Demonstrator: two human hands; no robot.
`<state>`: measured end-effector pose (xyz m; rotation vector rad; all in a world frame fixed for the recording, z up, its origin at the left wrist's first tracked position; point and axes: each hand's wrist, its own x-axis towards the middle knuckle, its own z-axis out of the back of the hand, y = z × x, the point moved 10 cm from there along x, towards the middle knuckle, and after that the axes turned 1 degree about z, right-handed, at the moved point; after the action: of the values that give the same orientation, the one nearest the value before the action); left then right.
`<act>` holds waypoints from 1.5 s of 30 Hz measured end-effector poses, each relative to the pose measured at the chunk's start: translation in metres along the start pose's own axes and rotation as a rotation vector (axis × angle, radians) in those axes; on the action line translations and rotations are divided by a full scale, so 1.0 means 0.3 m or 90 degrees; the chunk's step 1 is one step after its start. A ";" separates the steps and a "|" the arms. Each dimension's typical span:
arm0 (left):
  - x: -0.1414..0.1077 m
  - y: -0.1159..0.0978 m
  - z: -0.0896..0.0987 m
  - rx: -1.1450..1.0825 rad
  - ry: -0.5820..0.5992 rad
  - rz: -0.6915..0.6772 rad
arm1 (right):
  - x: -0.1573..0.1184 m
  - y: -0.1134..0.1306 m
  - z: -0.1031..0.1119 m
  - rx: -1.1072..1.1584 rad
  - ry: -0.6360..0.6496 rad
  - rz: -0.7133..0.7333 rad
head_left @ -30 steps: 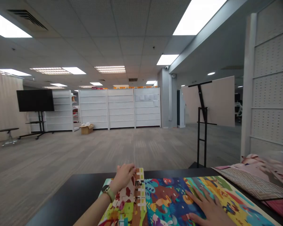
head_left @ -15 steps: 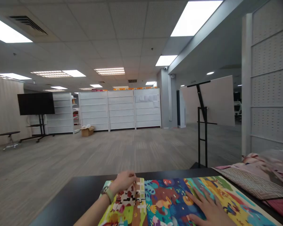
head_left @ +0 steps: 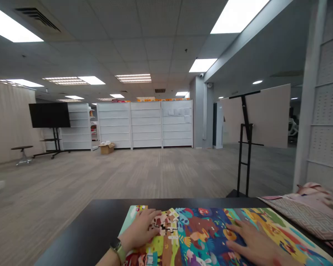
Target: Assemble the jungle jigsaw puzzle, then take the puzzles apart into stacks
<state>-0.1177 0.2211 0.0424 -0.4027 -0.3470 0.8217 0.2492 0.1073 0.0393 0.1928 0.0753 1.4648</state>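
A colourful jigsaw puzzle [head_left: 197,232] with cartoon animals lies across the dark table. Its left part has a cluster of loose, jumbled pieces [head_left: 170,221], several tilted or overlapping. My left hand [head_left: 140,229], with a watch on the wrist, rests over the left part, fingers stretched out and thumb apart, its fingertips at the edge of this cluster. On the blue and yellow right part, my right hand [head_left: 251,236] lies flat with fingers spread. Whatever is under both palms is hidden.
The black table [head_left: 100,221] ends just beyond the puzzle's far edge. Folded pink and patterned cloth [head_left: 302,214] lies at the right. A black stand with a board [head_left: 245,159] stands past the table. Shelves [head_left: 145,125], a screen [head_left: 50,115] and a cardboard box [head_left: 107,148] are farther off.
My left hand has moved down and left from the puzzle's far edge, its fingers now stretched out. Pieces beside it look more jumbled. My right hand stays flat; the camera view has shifted slightly.
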 end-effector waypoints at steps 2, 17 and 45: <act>-0.017 0.009 0.008 -0.007 -0.014 -0.004 | 0.052 0.130 0.054 0.002 -0.029 0.047; -0.064 -0.068 0.099 -0.058 -0.095 -0.124 | 0.225 0.877 -0.096 0.126 -0.092 0.356; -0.064 0.053 0.096 -0.173 -0.115 -0.010 | 0.146 0.877 -0.048 0.517 -0.058 0.324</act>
<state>-0.1527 0.2222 0.0571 -0.5798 -0.6336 0.8002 -0.0063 0.1766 0.0742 0.9952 0.5844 1.8599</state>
